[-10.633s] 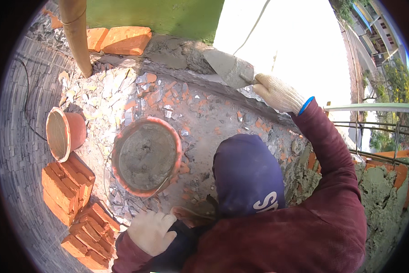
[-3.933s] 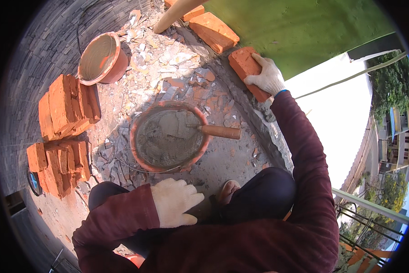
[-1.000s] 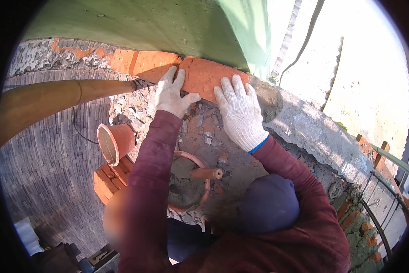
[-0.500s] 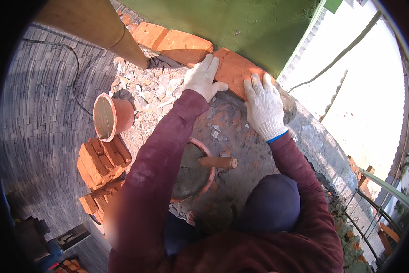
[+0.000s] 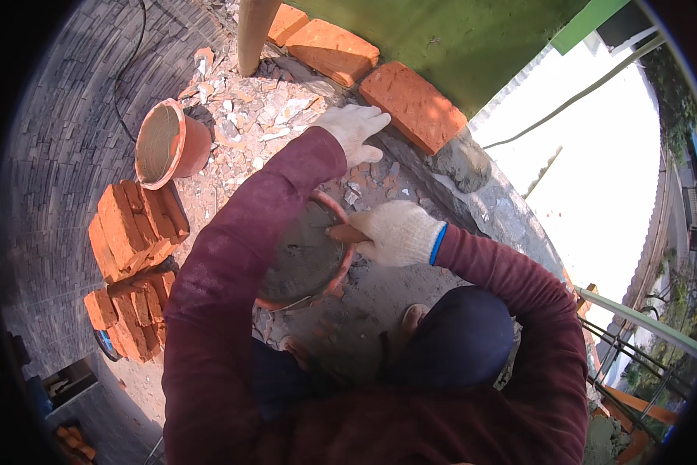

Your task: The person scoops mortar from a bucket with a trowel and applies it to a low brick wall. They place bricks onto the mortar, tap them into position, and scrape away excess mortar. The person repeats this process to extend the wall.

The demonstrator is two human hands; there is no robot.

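Note:
My right hand (image 5: 403, 232), in a white knit glove with a blue cuff edge, is closed around the wooden handle of a trowel (image 5: 345, 232). The trowel's blade is hidden in the grey mortar of a round orange tub (image 5: 334, 288) between my arms. My gloved left hand (image 5: 352, 133) hovers open, fingers stretched toward the near left side of an orange brick (image 5: 414, 107) and holding nothing. That brick lies on a low ledge against the green wall. Left of it, across a narrow gap, is another brick (image 5: 334, 50) in the row.
Mortar lumps (image 5: 465, 164) sit on the ledge right of the brick. A tilted bucket (image 5: 195, 146) and stacked bricks (image 5: 135, 232) stand at left. Broken rubble (image 5: 263, 116) covers the ground near a wooden post (image 5: 254, 35). Metal bars (image 5: 635, 349) stick out at right.
Both hands have come off the brick. My right hand has moved down to the tub and grasped the trowel handle. My left hand has drawn slightly away from the brick.

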